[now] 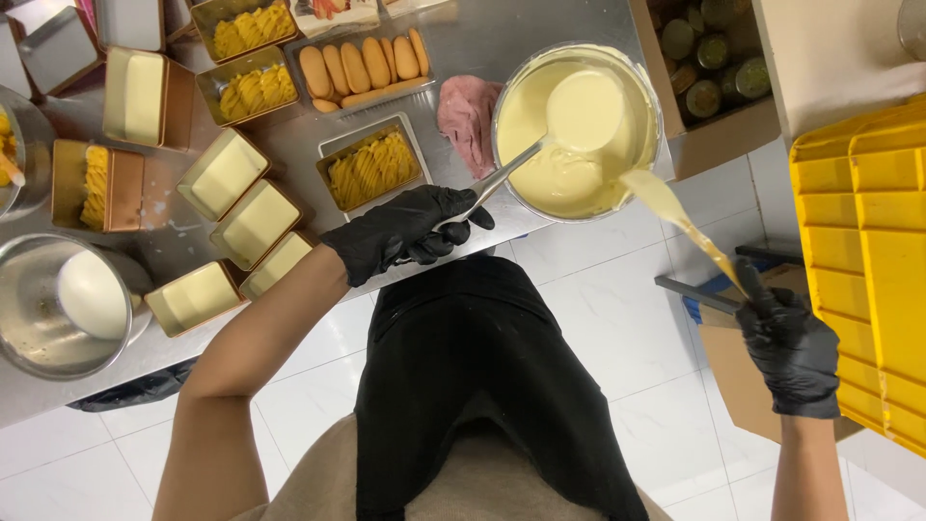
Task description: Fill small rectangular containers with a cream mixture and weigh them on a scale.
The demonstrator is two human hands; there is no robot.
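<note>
Head view, looking straight down. The left hand [410, 230], in a black glove, is closed around the handle of a long steel ladle [540, 135]. The ladle's bowl is full of pale yellow cream and sits inside the round steel mixing bowl of pale yellow cream [648, 92] at the near edge of the steel tabletop [473, 39].

The right hand [789, 349], also black-gloved, is closed on the handle of a cream-coated spatula [675, 217]. The blade rests on the bowl's near rim; the hand itself is off the tabletop, over the white tiled floor [598, 318].

Beside the left hand:
- a rectangular tin of yellow piped filling [371, 166], just beyond the knuckles;
- four gold rectangular tins of smooth cream [241, 217], in a loose row towards the person's left;
- a tray of oblong sponge biscuits [359, 66] further back;
- a crumpled pink cloth [465, 118], touching the bowl's side.

A large steel pot holding white cream [63, 307] stands at the tabletop's left end. Stacked yellow plastic crates [863, 260] stand at the person's right.
</note>
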